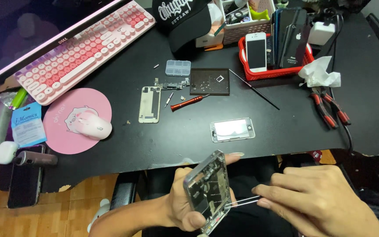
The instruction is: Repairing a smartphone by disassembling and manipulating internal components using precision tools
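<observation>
Left hand point(178, 204) is wrapped around a stripped phone frame point(207, 193) held just off the table's point(176, 136) near edge, right hand point(325, 197) pinching tweezers point(242, 202) poking into it. Red screwdriver point(189, 102) sits mid-table.

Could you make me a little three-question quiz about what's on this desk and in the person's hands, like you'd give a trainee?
1. True or false: the left hand holds an opened phone frame below the desk edge.
2. What does the right hand pinch against the frame?
A. tweezers
B. the red screwdriver
C. the pliers
3. Fill in: the phone screen lies flat on the black ____.

Key:
1. True.
2. A; the screwdriver and pliers lie untouched on the desk.
3. desk.
</observation>
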